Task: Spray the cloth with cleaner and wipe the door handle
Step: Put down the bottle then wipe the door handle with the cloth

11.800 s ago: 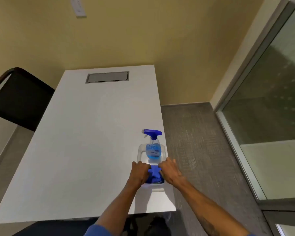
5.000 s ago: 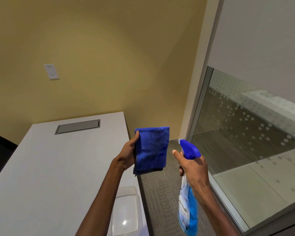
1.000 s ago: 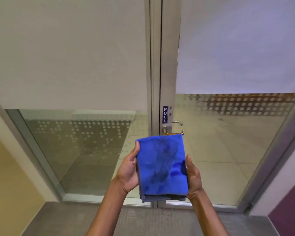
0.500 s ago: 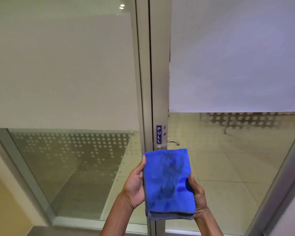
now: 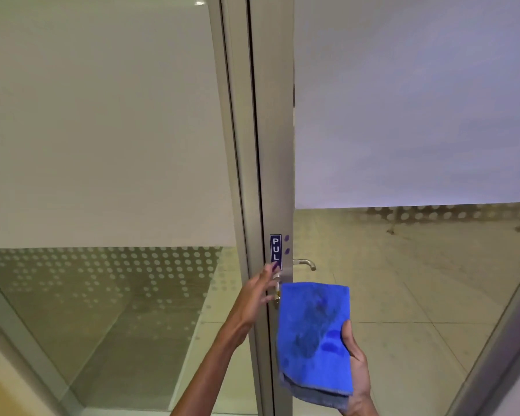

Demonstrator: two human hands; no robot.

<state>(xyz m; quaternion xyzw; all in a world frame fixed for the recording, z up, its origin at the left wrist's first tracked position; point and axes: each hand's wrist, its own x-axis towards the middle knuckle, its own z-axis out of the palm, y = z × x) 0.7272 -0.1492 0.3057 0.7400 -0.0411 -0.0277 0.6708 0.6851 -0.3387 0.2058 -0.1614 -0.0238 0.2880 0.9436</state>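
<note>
One right hand [image 5: 354, 370] clamps the damp cloth [image 5: 314, 334] just below the door handle [image 5: 305, 263], freeing the open-fingered left hand [image 5: 260, 291] to reach there.

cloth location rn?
Head view, lower centre-right: the blue cloth is held in the right hand, just below the door handle and right of the left hand.

Folded blue microfibre cloth [image 5: 314, 337] lies on right hand [image 5: 354, 373], right of left hand [image 5: 260, 291], before metal lever door handle [image 5: 303, 263], below vertical "PULL" sticker [image 5: 275, 249].
</note>
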